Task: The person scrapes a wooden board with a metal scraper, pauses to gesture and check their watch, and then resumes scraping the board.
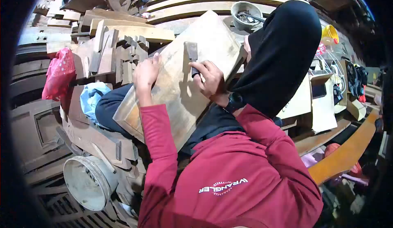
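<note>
A wide wooden board (213, 39) with a pale, stained face lies slanted across my lap. My left hand (146, 73) is closed over the board's left edge, its fingers partly hidden by the back of the hand. In my right hand (211, 78) is a scraper (191, 51) with a flat, dull blade and a dark handle. My fingers wrap round the handle, and the blade points away from me, close over the board's face, where a shadow falls beside it.
Wood offcuts (131, 52) are piled at the left, by a pink bag (60, 74). A white bucket (110, 179) stands lower left. Beyond the board sits a grey bucket (247, 7) with small pieces inside. Long planks (180, 2) lie behind; a cardboard box (323, 109) is at the right.
</note>
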Motion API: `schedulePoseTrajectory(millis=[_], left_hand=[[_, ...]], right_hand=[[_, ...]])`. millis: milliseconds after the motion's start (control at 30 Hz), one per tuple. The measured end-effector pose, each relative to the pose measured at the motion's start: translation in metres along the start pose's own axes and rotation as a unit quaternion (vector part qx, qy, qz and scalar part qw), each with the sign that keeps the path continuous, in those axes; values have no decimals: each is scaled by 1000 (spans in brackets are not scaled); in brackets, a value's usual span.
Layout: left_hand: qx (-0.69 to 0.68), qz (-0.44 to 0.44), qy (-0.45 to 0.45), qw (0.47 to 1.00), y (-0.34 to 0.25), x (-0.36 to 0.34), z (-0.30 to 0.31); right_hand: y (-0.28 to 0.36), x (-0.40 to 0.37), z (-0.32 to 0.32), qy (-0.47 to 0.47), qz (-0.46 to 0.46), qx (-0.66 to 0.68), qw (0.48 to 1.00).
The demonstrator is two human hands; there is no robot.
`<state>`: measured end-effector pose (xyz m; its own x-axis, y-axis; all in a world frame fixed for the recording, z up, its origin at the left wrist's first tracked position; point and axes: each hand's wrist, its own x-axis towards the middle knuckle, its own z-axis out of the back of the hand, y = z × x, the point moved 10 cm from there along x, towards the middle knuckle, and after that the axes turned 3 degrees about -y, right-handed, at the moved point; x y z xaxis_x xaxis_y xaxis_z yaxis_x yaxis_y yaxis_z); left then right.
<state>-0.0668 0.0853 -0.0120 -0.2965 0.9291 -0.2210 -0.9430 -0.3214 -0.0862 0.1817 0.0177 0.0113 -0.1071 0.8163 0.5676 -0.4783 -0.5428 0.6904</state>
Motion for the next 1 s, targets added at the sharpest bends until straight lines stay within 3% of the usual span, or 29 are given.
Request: schedulePoseTrajectory(millis=[333,467,567,733,867,1000], left_hand=[[3,-5,-1,1000,-1,-1,0],[2,13,11,1000,0,-2,0],[4,4,0,1000,0,-2,0],[-11,1,-12,1000,-1,-2,1],[-4,-8,-17,1000,-1,-2,1],[-10,-3,-24,1000,-1,1,0]], right_hand=[[-6,-6,-9,25,-19,-17,999],[2,-1,4,-13,-16,20,1000],[-2,-3,-5,28,-21,4,999],[4,0,7,-16,-8,23,1000],[-8,-11,-12,2,17,-6,1000],[5,0,6,-6,-19,28,999]])
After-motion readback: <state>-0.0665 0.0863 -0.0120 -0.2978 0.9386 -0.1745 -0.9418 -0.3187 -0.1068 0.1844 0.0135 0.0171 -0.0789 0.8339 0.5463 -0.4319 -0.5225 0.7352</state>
